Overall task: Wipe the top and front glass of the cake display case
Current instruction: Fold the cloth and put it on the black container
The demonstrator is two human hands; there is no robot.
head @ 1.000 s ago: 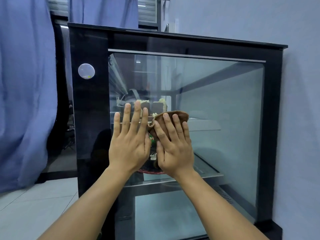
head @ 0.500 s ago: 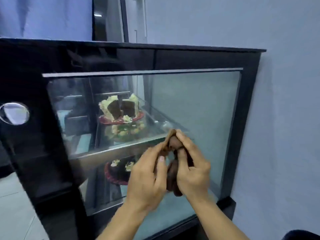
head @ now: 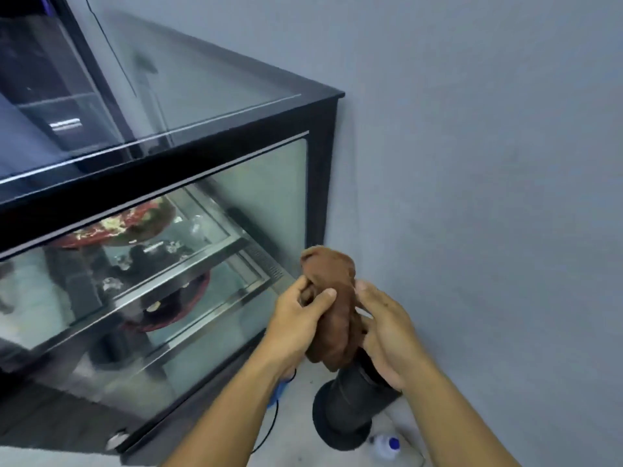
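Note:
A black-framed cake display case [head: 322, 170] fills the left of the head view, seen from above at a tilt. Its top glass [head: 188, 96] and front glass [head: 263, 197] both show, with cakes [head: 128, 224] on shelves inside. A brown cloth [head: 333, 305] is bunched up in front of the case's right corner, off the glass. My left hand [head: 296, 315] pinches its left side. My right hand [head: 384, 335] cups it from the right.
A grey wall [head: 488, 163] stands close on the right. On the floor below my hands sit a black cylindrical object [head: 347, 409], a small white bottle with a blue cap [head: 386, 444] and a black cable [head: 273, 423].
Both hands left the front glass, where the right one pressed the cloth flat, and now bunch the cloth between them. My view rose and tilted, showing the case's top.

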